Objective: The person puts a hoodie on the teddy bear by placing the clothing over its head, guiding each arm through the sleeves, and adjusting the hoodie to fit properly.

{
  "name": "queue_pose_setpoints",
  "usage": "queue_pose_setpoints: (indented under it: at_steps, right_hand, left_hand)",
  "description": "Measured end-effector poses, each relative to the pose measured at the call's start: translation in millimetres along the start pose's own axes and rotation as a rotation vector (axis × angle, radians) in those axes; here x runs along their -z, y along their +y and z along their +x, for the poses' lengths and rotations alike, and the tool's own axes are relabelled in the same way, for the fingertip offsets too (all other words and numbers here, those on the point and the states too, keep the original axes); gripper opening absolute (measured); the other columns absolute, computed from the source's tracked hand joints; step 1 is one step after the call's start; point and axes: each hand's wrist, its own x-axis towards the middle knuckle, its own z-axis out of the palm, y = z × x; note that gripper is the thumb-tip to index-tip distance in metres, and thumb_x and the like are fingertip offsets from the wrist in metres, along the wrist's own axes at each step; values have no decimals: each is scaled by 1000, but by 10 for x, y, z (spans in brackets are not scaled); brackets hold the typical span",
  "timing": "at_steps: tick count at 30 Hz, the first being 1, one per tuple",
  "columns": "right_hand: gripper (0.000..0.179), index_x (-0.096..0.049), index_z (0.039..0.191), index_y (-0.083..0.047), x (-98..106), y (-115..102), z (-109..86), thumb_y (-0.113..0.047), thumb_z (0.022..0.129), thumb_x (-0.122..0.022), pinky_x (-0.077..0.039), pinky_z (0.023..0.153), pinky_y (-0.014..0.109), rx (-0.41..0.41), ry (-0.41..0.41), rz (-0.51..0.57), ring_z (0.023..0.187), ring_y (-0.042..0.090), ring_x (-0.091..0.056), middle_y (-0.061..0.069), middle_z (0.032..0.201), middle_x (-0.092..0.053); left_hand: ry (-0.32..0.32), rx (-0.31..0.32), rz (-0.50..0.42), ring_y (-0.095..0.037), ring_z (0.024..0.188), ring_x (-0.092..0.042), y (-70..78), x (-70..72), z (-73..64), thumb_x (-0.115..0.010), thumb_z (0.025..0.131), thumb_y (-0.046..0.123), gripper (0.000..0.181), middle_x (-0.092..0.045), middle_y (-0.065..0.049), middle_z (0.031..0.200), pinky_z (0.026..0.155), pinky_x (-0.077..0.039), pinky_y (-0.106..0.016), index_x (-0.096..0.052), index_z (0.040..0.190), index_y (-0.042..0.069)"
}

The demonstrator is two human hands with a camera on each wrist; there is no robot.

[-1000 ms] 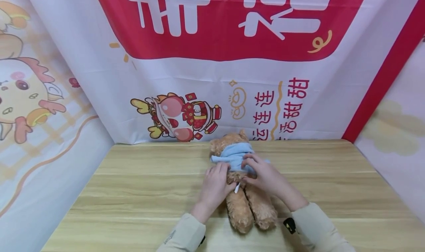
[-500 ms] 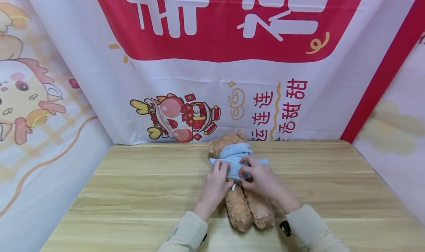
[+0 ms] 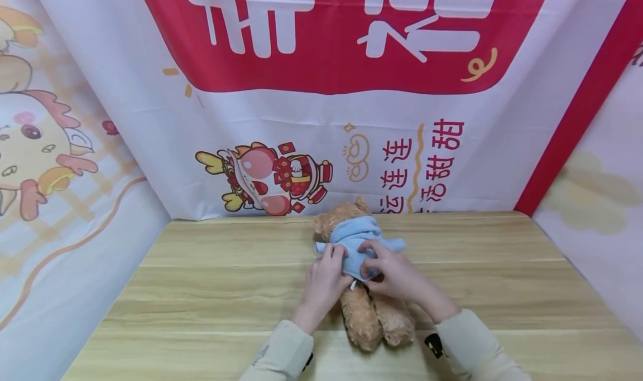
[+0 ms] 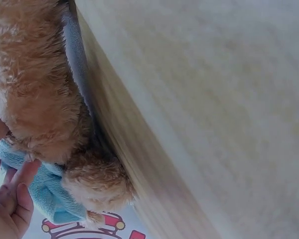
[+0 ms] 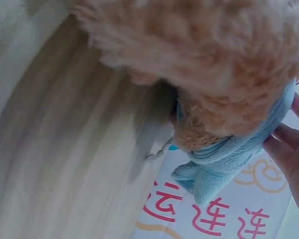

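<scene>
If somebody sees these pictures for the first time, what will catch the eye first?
Most likely the red panel with large white characters, on the banner behind the table. Next, the bear in a blue shirt, lying on the table, head near the banner. The left hand and right hand hold the shirt near its lower edge.

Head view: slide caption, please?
Left fingers and right fingers on the light-blue cloth top of a brown plush bear lying on a wood-grain table.

The head camera looks forward and down over the table (image 3: 226, 292); the wrist cameras, close in and tilted, share the blue shirt (image 5: 234, 154) and banner (image 3: 281, 113) behind.
</scene>
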Motion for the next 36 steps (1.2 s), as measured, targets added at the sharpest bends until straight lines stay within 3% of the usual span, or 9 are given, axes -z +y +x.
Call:
queue_pose_setpoints:
  at_steps: [5, 8, 11, 16, 21, 24, 29, 32, 36]
  right_hand:
    - [16, -61, 75, -17, -27, 33, -27, -6, 78, -72, -52, 70, 20, -20, 5, 149, 97, 20, -59, 15, 127, -49]
    - [15, -60, 76, -17, -34, 28, -30, -9, 80, -72, -53, 73, 23, -44, 37, 167, 102, 24, -59, 15, 126, -50]
    - [17, -56, 80, -16, -42, 14, -21, -12, 80, -73, -54, 80, 30, -77, 62, 162, 107, 26, -58, 13, 125, -52]
    - [16, -55, 95, -12, -44, 1, 6, -9, 85, -66, -51, 93, 44, -139, 94, 207, 112, 27, -57, 9, 120, -58]
    - [18, -62, 109, -11, -32, 6, 41, -7, 91, -60, -52, 91, 46, -184, 116, 189, 108, 27, -60, 8, 116, -60]
    - [22, -65, 113, -12, -28, -5, 82, -14, 92, -61, -53, 88, 45, -241, 119, 138, 104, 28, -61, 9, 114, -60]
    - [22, -67, 103, -15, -7, -49, 176, -29, 86, -70, -52, 78, 40, -350, 102, 47, 91, 22, -61, 6, 107, -60]
    - [15, -65, 91, -17, 23, -79, 220, -28, 84, -72, -49, 67, 34, -372, 76, -24, 76, 16, -56, 4, 97, -58]
    - [11, -62, 82, -18, 47, -107, 258, -24, 87, -69, -40, 57, 25, -326, 35, -150, 64, 9, -45, 0, 86, -52]
  left_hand:
    - [-108, -13, -62, -18, 72, -61, -36, 36, 28, -80, 73, 24, 48, -53, -7, 106, 59, -52, -27, -53, 111, 11]
    - [-190, -40, -142, -20, 86, -62, -76, 90, 41, -78, 78, 25, 52, -51, -10, 112, 73, -55, -30, -51, 118, 7]
    - [-229, -49, -211, -21, 92, -61, -121, 139, 42, -78, 79, 25, 52, -51, -12, 114, 81, -55, -32, -51, 119, 4]
    - [-185, -94, -204, -14, 78, -57, -187, 170, 7, -75, 83, 27, 34, -53, -6, 102, 70, -52, -27, -56, 103, 8]
    - [-93, -182, -154, -11, 75, -59, -194, 189, -19, -73, 83, 25, 20, -57, 0, 92, 67, -52, -24, -61, 94, 13]
    - [-97, -146, -184, -12, 77, -61, -191, 198, -22, -69, 86, 24, 15, -59, 0, 90, 69, -53, -26, -63, 94, 13]
    - [-98, -42, -220, -17, 81, -64, -228, 195, -28, -67, 88, 16, 8, -62, -2, 92, 74, -54, -31, -64, 94, 11]
    - [-115, -59, -197, -16, 83, -64, -255, 181, -33, -69, 86, 16, 11, -63, -2, 94, 75, -54, -30, -65, 96, 11]
    - [-157, -91, -187, -16, 88, -65, -265, 162, -45, -69, 86, 18, 16, -64, -1, 98, 78, -54, -30, -66, 100, 12]
